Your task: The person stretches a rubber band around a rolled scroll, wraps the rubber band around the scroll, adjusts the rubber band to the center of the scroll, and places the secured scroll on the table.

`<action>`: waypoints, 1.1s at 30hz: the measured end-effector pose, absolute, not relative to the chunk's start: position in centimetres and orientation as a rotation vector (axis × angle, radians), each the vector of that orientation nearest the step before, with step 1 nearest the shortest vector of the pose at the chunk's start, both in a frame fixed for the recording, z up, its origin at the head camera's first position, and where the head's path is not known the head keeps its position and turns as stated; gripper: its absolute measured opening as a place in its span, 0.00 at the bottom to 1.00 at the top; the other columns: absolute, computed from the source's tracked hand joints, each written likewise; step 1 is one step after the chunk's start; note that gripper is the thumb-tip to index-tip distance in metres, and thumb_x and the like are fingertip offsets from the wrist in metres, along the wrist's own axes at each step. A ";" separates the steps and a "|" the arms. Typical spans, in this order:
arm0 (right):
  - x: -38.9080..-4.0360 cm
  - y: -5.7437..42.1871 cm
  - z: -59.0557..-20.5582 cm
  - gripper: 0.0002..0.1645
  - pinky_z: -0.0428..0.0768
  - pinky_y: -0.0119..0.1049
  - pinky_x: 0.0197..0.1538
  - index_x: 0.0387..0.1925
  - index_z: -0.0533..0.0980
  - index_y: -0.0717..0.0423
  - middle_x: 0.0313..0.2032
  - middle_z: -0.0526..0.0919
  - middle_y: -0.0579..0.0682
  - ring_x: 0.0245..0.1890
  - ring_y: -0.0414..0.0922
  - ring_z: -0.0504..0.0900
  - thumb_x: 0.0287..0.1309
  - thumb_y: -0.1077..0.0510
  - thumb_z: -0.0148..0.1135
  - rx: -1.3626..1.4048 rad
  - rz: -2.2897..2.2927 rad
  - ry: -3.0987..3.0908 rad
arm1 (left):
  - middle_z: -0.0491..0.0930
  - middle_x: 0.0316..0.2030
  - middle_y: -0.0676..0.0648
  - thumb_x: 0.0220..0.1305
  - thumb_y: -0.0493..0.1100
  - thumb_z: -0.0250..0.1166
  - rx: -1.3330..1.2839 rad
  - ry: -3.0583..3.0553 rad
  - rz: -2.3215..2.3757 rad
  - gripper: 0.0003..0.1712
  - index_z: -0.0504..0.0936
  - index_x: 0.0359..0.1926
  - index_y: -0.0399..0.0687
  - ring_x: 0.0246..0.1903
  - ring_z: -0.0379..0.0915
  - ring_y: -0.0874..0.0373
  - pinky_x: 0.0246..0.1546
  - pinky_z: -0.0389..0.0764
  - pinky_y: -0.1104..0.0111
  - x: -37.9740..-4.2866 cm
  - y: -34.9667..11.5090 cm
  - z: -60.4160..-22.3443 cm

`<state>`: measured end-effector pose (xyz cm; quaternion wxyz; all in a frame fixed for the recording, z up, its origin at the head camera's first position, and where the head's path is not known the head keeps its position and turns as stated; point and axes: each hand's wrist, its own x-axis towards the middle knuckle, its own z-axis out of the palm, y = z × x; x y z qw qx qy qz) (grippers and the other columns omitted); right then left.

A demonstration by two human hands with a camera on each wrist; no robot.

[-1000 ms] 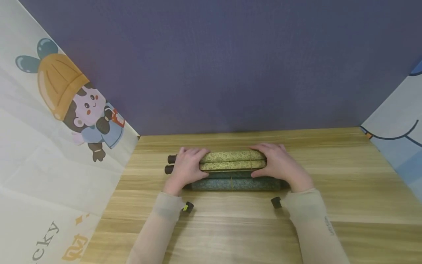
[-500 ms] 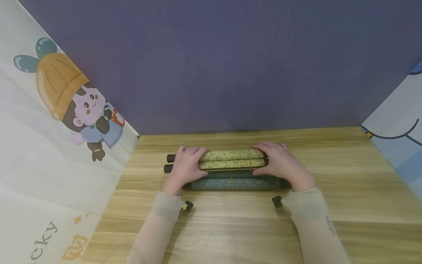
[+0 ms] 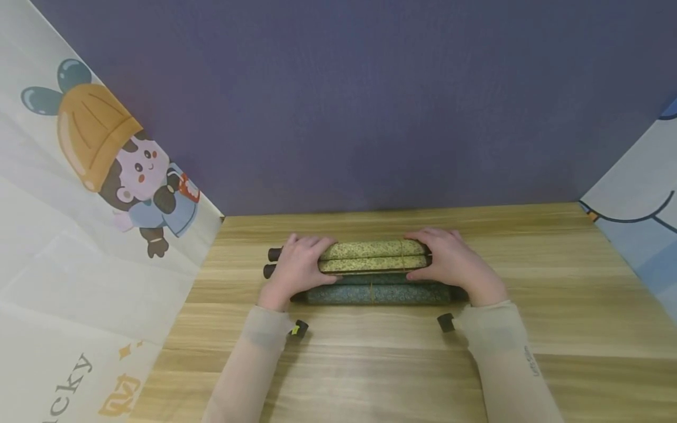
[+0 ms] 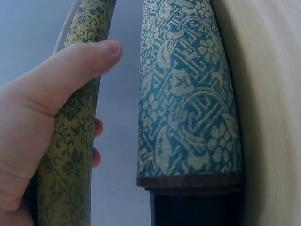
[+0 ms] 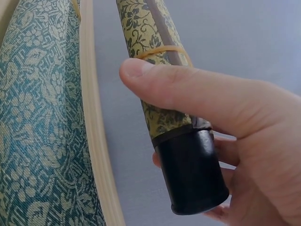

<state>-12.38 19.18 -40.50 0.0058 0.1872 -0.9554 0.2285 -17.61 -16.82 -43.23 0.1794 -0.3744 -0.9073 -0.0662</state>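
A yellow patterned hanging scroll [image 3: 365,250], rolled from both ends into two parallel rolls, is held by both hands. My left hand [image 3: 298,267] grips its left part, the thumb along the near side and dark roller ends sticking out beyond. At the right end my right hand [image 3: 449,261] pinches the scroll between thumb and fingers, beside a thin rubber band and a black roller knob [image 5: 193,174]. A teal patterned scroll [image 3: 386,295] lies on the near side, also banded. In the left wrist view a gap separates it from the yellow scroll [image 4: 70,155]. The fingers' far sides are mostly hidden.
The scrolls are over a wood-grain table [image 3: 370,364]. Behind it stands a plain blue-purple panel [image 3: 370,106]. White cloths with cartoon prints hang at the left [image 3: 53,235] and right [image 3: 650,223].
Very little differs. My right hand has shifted slightly to the right along the yellow scroll's end, while both hands keep their hold. The teal scroll stays where it was.
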 end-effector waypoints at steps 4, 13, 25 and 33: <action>-12.4 19.2 -40.4 0.57 0.52 0.79 0.77 0.78 0.73 0.55 0.74 0.75 0.64 0.75 0.68 0.70 0.49 0.44 0.89 0.589 0.715 -2.995 | 0.90 0.53 0.45 0.46 0.71 0.87 -1.081 -2.546 -0.206 0.53 0.83 0.69 0.54 0.51 0.88 0.45 0.64 0.77 0.40 -17.5 -16.9 -43.0; -12.4 19.2 -40.3 0.57 0.56 0.79 0.76 0.76 0.74 0.57 0.73 0.76 0.64 0.74 0.68 0.72 0.48 0.45 0.90 0.597 0.691 -2.986 | 0.91 0.52 0.45 0.45 0.71 0.87 -1.115 -2.480 -0.243 0.53 0.84 0.69 0.53 0.51 0.88 0.45 0.64 0.78 0.39 -17.5 -16.9 -43.2; -12.4 18.8 -40.3 0.57 0.51 0.79 0.77 0.77 0.74 0.54 0.74 0.76 0.64 0.75 0.67 0.71 0.48 0.45 0.90 0.595 0.706 -2.992 | 0.91 0.53 0.45 0.48 0.71 0.86 -1.115 -2.475 -0.286 0.51 0.85 0.69 0.53 0.52 0.88 0.45 0.65 0.76 0.35 -17.5 -16.5 -43.3; -12.4 18.4 -40.3 0.57 0.56 0.76 0.76 0.76 0.74 0.58 0.72 0.78 0.63 0.73 0.66 0.74 0.47 0.45 0.91 0.632 0.688 -2.970 | 0.91 0.52 0.44 0.47 0.71 0.86 -1.122 -2.461 -0.299 0.51 0.85 0.69 0.53 0.49 0.89 0.45 0.58 0.79 0.39 -17.3 -16.3 -43.1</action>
